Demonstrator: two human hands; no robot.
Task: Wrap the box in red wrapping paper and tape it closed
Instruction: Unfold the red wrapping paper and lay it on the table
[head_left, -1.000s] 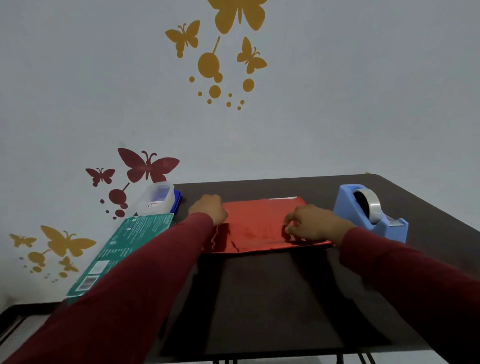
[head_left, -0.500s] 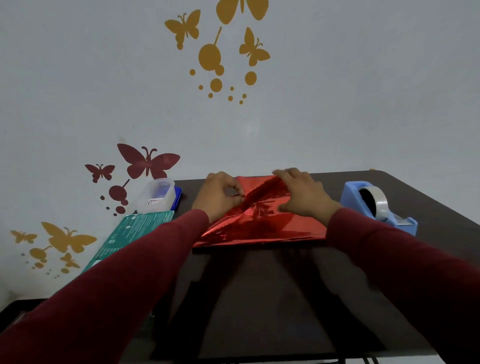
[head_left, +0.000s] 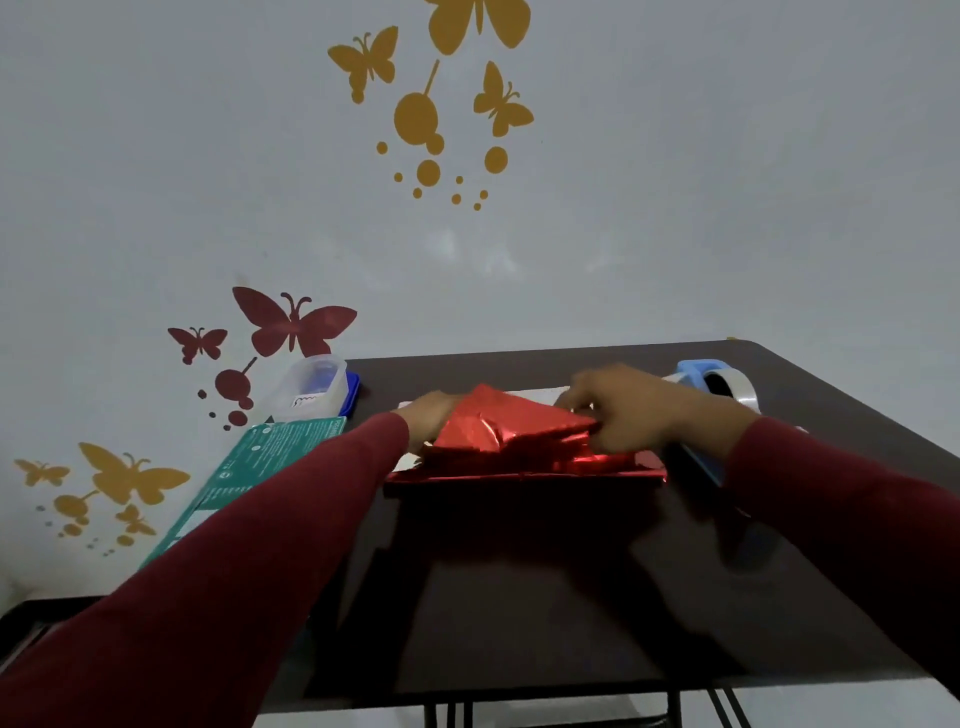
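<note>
The red wrapping paper (head_left: 511, 441) is seen as a shiny foil sheet, creased and folded up into a raised triangular flap over a flat red layer that lies on the dark table (head_left: 519, 582), toward its far half. A pale strip, perhaps the paper's white underside, is glimpsed behind the flap. The box itself cannot be made out under the foil.

Both arms, clad in dark red sleeves, are stretched forward from the near corners of the frame and are brought together at the paper. The left hand (head_left: 428, 418) is placed at the left edge of the raised flap; its fingers are largely hidden behind the foil, so whether the paper is gripped or only touched cannot be told. The right hand (head_left: 636, 415) is held knuckles up at the flap's right corner, with its fingers curled down and closed onto the folded foil edge.

A blue tape dispenser (head_left: 714, 387) is partly hidden just behind the right hand. A green carton (head_left: 249, 473) and a clear plastic container (head_left: 311, 387) are set at the table's left side.
</note>
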